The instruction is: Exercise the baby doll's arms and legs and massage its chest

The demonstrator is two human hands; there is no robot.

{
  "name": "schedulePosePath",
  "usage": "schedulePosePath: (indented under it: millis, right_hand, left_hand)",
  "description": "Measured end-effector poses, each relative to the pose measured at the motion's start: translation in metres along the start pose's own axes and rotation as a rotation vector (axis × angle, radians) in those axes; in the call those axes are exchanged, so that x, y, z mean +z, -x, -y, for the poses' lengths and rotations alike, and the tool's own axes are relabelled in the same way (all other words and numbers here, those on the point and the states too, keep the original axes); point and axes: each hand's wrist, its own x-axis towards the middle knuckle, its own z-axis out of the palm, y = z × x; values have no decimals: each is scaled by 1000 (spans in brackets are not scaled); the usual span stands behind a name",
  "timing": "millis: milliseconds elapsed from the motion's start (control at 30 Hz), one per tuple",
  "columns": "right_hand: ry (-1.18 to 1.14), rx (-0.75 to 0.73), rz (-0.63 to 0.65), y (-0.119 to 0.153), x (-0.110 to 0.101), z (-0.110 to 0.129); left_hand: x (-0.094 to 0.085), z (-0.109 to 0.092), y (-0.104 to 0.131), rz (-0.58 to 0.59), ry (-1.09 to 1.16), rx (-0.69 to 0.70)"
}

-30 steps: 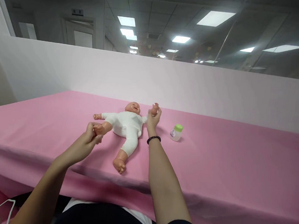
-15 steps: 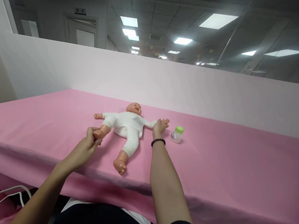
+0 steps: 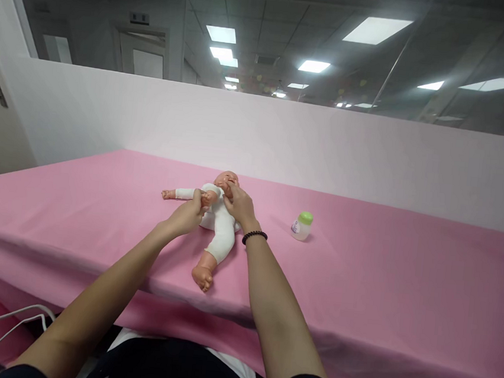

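Note:
A baby doll point(image 3: 222, 229) in a white suit lies on its back on the pink-covered table, head away from me. My left hand point(image 3: 186, 216) is closed on the doll's foot point(image 3: 209, 197), with that leg bent up over its belly. Just beside it, my right hand point(image 3: 241, 206) is closed around the doll's arm, which is folded across the chest; my fingers mostly hide it. The doll's other arm point(image 3: 184, 194) stretches out to the left. Its other leg point(image 3: 207, 262) points toward me.
A small clear jar with a green lid point(image 3: 302, 226) stands right of the doll. A white wall point(image 3: 283, 138) with a glass pane above it runs behind the pink cover point(image 3: 385, 285). White cables point(image 3: 21, 313) hang at the lower left.
My left hand has pushed the doll's foot up and inward toward its chest. My right hand has brought the doll's outstretched arm left across the chest. Both hands are now close together.

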Motion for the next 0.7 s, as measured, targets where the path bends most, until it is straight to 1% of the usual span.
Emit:
schedulePosePath:
  millis: [67,167,200,267,333,400,500,567,633,700]
  right_hand:
    - [-106,105,-115,0,-2,-2]
    - [-275,306,-347,-2,-9,-6]
    - [-306,391,-421,-2,-12,-8]
    - [-334,606,-544,-2,-18,-17]
    - [-328,840,-630,3,-23,-28]
    - [-293,1039,-641,11,-27,-43]
    - [-230,1239,-564,23,-30,-62]
    - [-197,1300,-519,29,-30,-69]
    - [-146,1302,-487,31,-31,-70]
    - [-78,1282,-459,33,-30,-68]
  left_hand:
    - [-6,2,10,-27,52,5]
    - [-19,4,38,-74,120,-10]
    - [-22,4,52,-92,136,-21]
    - [-25,5,80,-113,137,-44]
    - [-22,7,109,-142,100,-98]
    - [-15,12,132,-199,30,-127]
    - [0,25,154,-247,-67,-106]
    - [9,32,162,-266,-73,-87]
    - [16,36,166,-299,-48,-82]
    - [19,36,169,-306,-35,-70]
